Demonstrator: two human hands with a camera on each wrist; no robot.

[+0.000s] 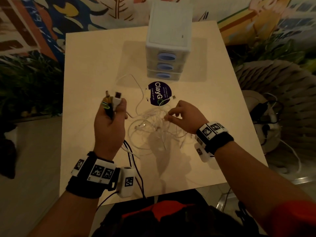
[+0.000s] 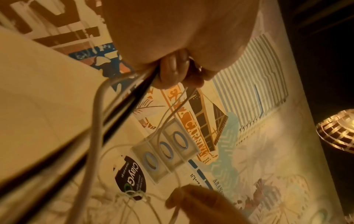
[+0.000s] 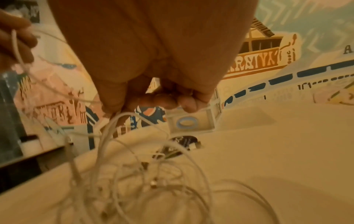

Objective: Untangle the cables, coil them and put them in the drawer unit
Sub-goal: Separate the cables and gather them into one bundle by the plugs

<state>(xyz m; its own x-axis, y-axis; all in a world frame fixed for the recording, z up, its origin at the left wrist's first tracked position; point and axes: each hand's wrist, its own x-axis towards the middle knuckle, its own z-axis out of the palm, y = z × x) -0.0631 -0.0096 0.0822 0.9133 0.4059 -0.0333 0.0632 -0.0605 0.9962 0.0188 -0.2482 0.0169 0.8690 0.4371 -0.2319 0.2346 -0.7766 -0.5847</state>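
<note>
Gripped in the left hand (image 1: 109, 124): a bunch of plugs (image 1: 112, 101), black and white leads trailing below. Pinched by the right hand (image 1: 185, 117): one strand of the white cable tangle (image 1: 153, 127), heaped just before the round sticker (image 1: 159, 95), drawer unit (image 1: 168, 48) beyond, drawers closed.

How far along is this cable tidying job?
Early. Done: the left hand grips a gathered bunch of plug ends. In hand: the right hand pinches a strand of the white tangle on the table. Left: coiling everything; the drawer unit has all drawers shut.
</note>
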